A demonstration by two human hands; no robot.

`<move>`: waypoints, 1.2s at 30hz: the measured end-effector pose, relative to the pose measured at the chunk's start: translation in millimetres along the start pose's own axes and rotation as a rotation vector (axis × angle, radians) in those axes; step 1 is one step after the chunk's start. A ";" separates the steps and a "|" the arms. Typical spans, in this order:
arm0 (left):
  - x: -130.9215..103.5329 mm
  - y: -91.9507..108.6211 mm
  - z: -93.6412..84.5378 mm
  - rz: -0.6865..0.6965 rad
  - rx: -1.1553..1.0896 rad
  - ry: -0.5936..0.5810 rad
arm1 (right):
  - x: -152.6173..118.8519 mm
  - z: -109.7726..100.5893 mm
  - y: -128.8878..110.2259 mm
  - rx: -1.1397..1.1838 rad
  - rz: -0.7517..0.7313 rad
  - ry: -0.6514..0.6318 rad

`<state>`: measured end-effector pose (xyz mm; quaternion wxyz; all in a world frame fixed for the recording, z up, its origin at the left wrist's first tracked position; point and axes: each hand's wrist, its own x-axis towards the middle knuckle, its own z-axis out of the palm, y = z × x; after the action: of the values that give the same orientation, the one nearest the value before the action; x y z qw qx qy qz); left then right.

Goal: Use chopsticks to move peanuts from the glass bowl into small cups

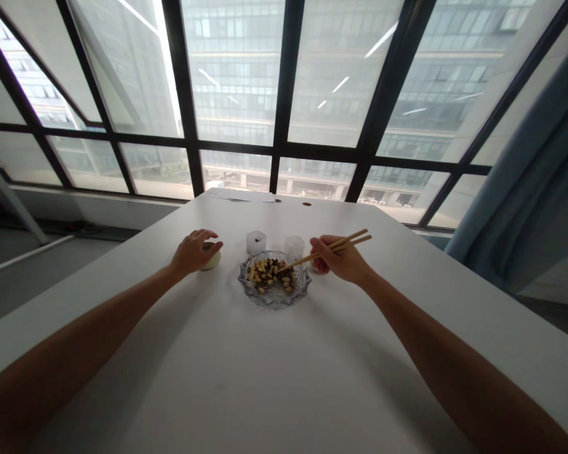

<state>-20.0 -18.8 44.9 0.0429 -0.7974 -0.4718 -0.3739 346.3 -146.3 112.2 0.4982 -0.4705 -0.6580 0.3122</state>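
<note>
Light-brown wooden chopsticks (341, 244) slant down to the left from the right hand (334, 257), their tips among a heap of mixed brown, tan and near-black nuts or seeds (266, 272). The right hand pinches the chopsticks between thumb and fingers, their upper ends sticking out past the hand to the right. The tips lie close together; whether they grip a single piece is too small to tell.

The heap fills the back and middle of a clear glass plate with a pointed, scalloped rim (274, 304), leaving part of the near side bare. The plate rests on a long white table (246, 378) between the two hands.

The left hand (193, 253) is at a pale, round, cup-like container (211, 261) to the left of the plate. Its thumb and fingers are parted and curved about the top; I cannot tell whether they grip it.

Two small, whitish translucent cups stand just behind the plate, the left one (256, 243) with a dark bit showing and the right one (294, 246) nearer the right hand. Under that hand, a reddish object (319, 267) is mostly hidden. White sheets (241, 196) lie at the table's far end, before dark-framed windows (236, 69).
</note>
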 end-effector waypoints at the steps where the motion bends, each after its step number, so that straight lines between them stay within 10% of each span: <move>1: -4.2 -0.8 1.1 -0.018 -0.015 0.019 | -0.4 0.3 -2.0 0.007 -0.006 0.033; 10: -19.6 3.9 14.6 -0.079 -0.113 0.085 | -11.8 23.2 -8.5 0.000 0.066 -0.213; 17: -21.3 3.5 15.4 -0.081 -0.115 0.082 | -5.5 4.8 -0.2 -0.106 -0.080 0.073; 30: -20.5 -1.2 20.5 -0.043 -0.116 0.115 | -11.4 9.5 -0.2 -0.258 -0.137 -0.129; 36: -21.3 -1.0 20.7 0.005 -0.124 0.145 | 0.9 7.7 2.7 0.075 0.025 0.167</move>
<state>-15.2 -24.9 16.2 0.0284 -0.7704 -0.4414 -0.4592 339.8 -144.1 107.8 0.5647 -0.4841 -0.5960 0.3025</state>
